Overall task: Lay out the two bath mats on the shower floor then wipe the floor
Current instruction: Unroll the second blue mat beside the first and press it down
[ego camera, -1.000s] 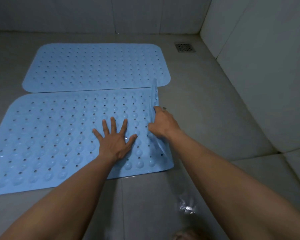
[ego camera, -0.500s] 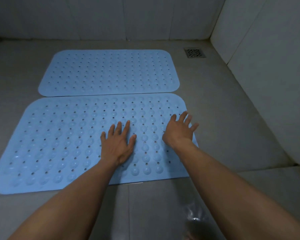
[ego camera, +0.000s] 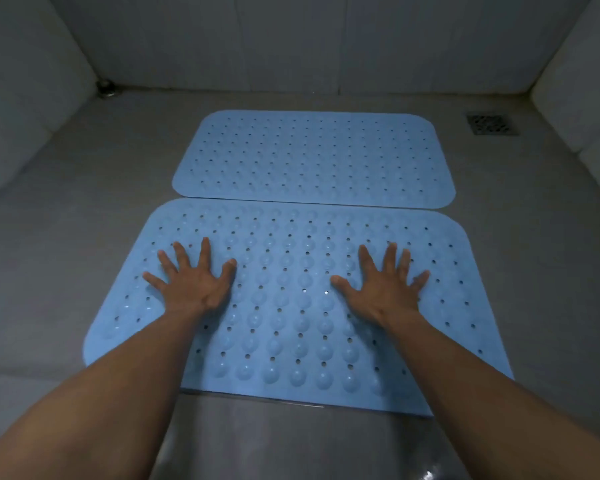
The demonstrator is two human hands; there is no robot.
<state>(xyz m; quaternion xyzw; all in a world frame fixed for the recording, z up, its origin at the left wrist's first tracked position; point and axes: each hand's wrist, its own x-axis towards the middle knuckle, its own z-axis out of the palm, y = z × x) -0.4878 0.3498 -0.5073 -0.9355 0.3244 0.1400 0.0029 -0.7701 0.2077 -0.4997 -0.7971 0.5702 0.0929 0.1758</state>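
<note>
Two light blue bath mats with holes and round bumps lie flat on the grey shower floor. The far mat sits near the back wall. The near mat lies right in front of it, their long edges touching. My left hand presses flat on the near mat's left part, fingers spread. My right hand presses flat on its right part, fingers spread too. Neither hand holds anything.
A square metal drain grate sits in the floor at the far right corner. A small metal fitting stands at the far left corner. Tiled walls close in on the left, back and right. The floor tile nearest me looks wet.
My right hand let go of the near mat's raised right edge, and that mat now lies flat. Both hands moved apart and pressed down; my view shifted to the left.
</note>
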